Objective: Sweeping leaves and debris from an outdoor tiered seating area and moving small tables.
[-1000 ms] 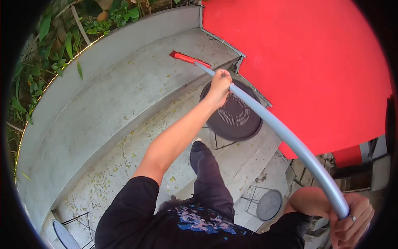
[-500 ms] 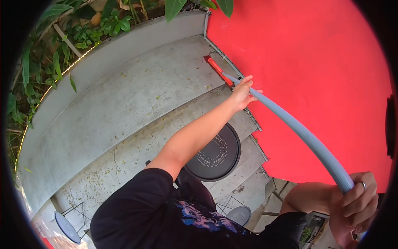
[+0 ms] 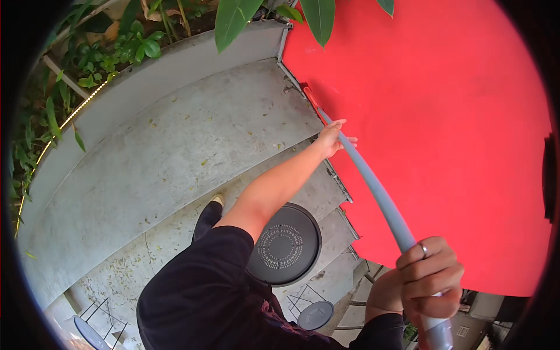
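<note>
A long-handled broom [image 3: 373, 181] slants across the view. Its ribbed handle is grey-blue, and its narrow red head [image 3: 311, 97] is at the far end, by the boundary between the concrete ledge and the red surface; its bristles cannot be made out. My left hand [image 3: 331, 140], arm outstretched, is on the handle just short of the head, some fingers loosely extended. Wearing a ring, my right hand [image 3: 430, 274] wraps firmly round the near part of the handle at the lower right. The handle's end is below that hand, near the lower edge.
Concrete steps [image 3: 175, 128] carry scattered small leaves. A round black table [image 3: 286, 245] stands below my left arm, with a smaller round-topped stand [image 3: 315, 315] nearby. The large red surface [image 3: 443, 128] fills the right. Leafy plants [image 3: 140, 46] and a light strip border the upper left.
The broom's red head has shifted from the concrete ledge to the edge of the red surface. My right hand has moved left and slightly up with the handle.
</note>
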The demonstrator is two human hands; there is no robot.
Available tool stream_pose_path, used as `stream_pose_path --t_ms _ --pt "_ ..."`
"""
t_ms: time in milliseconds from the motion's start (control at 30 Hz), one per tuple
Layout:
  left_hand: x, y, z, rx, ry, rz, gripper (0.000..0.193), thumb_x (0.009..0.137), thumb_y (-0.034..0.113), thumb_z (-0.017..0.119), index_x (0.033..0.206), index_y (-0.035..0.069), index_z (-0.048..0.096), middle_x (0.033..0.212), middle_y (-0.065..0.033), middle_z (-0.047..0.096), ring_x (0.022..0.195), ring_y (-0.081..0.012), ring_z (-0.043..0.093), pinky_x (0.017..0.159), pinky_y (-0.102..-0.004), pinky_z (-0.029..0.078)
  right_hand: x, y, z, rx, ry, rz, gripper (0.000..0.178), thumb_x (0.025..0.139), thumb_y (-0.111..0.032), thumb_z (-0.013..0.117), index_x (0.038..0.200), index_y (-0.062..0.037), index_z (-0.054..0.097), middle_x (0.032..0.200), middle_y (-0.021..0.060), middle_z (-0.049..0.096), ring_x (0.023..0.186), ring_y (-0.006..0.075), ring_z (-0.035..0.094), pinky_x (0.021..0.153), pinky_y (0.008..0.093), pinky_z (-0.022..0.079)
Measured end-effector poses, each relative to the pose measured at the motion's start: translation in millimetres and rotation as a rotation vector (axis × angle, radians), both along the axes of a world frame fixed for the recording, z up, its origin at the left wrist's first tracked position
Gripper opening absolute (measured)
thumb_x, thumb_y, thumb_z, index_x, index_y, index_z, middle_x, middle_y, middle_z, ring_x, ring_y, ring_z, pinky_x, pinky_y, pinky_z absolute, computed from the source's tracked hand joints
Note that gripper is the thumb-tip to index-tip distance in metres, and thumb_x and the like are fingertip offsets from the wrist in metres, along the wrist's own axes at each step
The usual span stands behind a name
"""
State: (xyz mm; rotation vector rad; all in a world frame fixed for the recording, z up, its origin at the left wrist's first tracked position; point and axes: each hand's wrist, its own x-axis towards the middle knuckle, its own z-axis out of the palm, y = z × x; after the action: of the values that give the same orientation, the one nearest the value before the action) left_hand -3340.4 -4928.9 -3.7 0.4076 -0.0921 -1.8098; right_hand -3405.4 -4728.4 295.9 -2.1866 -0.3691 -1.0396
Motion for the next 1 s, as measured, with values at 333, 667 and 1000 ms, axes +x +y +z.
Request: stream_pose_path --t_ms 333,667,1000 --pt "105.4 -118.0 -109.7 0.307 0.003 0.165 0.024 0.083 -0.001 0.042 0.104 0.007 0.049 0.081 -0.0113 0.048 0.059 -0.0230 0.051 0.048 -0.0339 0.047 111.6 -92.1 -88.4 0.198 0.239 -0.004 0.010 0.066 -0.001 0.055 0.059 -0.0012 0.048 0.050 0.0084 0.047 0.040 0.0153 0.042 0.043 0.0255 0.039" --pt "107.1 -98.0 -3.7 0.227 -0.094 -0.012 0.020 0.083 -0.002 0.039 0.093 0.007 0.053 0.078 -0.0090 0.047 0.059 -0.0197 0.048 0.048 -0.0326 0.045 112.7 -106.4 2.2 0.169 -0.148 0.000 0.028 0.081 -0.013 0.047 0.057 -0.0063 0.037 0.045 0.0030 0.038 0.032 0.0094 0.032 0.030 0.0229 0.024" --pt "169.1 -112.9 -90.6 0.409 -0.141 0.028 0.018 0.080 -0.003 0.042 0.091 0.008 0.050 0.080 -0.0090 0.046 0.059 -0.0205 0.047 0.051 -0.0337 0.045 154.3 -115.6 -41.5 0.353 0.073 -0.177 0.026 0.066 0.006 0.043 0.047 -0.0071 0.031 0.041 0.0022 0.038 0.029 0.0124 0.031 0.030 0.0227 0.020"
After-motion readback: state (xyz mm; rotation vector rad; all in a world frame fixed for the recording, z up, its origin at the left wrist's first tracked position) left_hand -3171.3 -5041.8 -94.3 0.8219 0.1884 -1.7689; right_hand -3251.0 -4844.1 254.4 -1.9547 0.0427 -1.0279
